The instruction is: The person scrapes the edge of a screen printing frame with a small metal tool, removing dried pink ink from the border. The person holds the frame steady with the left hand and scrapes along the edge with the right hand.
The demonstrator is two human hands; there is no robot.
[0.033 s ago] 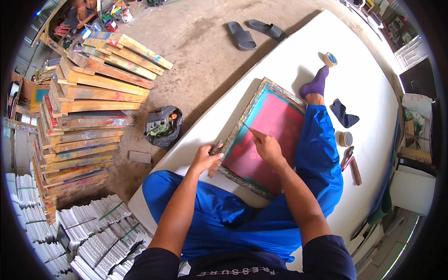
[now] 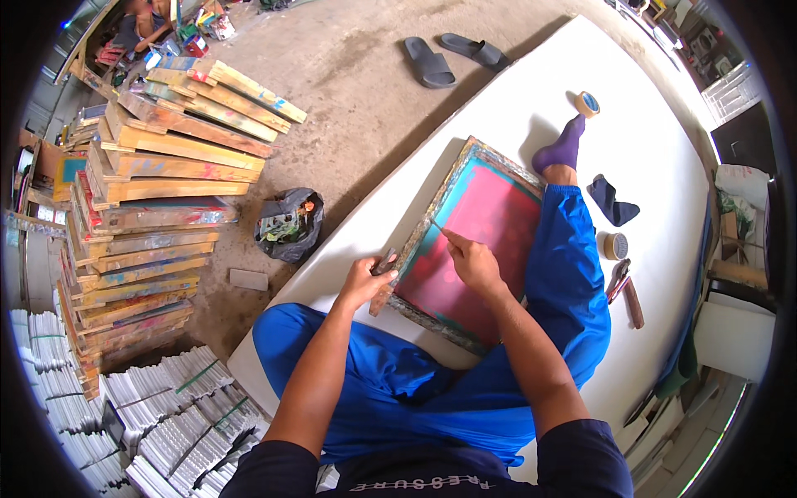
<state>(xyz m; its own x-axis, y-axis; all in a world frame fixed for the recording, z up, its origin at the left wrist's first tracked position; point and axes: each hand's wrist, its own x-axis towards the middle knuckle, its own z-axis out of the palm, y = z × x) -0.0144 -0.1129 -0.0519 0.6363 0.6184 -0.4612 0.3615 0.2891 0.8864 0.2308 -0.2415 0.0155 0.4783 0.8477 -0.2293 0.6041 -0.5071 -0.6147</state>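
We sit on the white tabletop (image 2: 515, 108) with a wooden screen frame (image 2: 473, 241), pink and teal inside, against our blue trouser leg. Our left hand (image 2: 365, 282) grips its near edge; our right hand (image 2: 473, 261) pinches a thin tool (image 2: 436, 226) on the mesh. Tape rolls (image 2: 588, 103) lie beyond, a black bag (image 2: 289, 224) on the floor. Nothing differs from the earlier frame.

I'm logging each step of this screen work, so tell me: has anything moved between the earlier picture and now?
Nothing has visibly changed. The left hand still grips the corner of the wooden screen frame, and the right hand still holds a thin tool on the pink mesh.
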